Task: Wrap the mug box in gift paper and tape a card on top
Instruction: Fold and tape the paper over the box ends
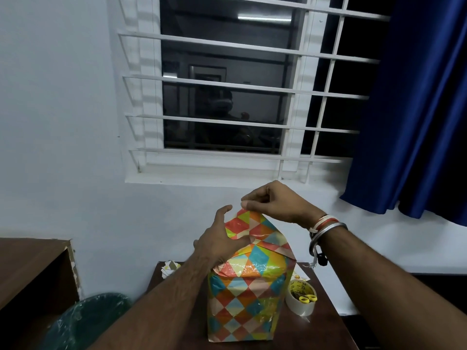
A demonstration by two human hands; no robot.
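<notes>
Well, the dark table (328, 314) held the box (240, 299), upright near its middle and already covered in chequered paper down the sides. At its top the last flap (250, 224) stood up in a point. My left hand (222, 242) lay spread over the folded end, thumb pressing the crease, while my right hand (275, 203) pinched the flap's tip. I judged the flap needed pulling taut and straight over, thumb holding firm. The tape (299, 303) sat just beside the box, with the scissors (307, 298) resting in it.
</notes>
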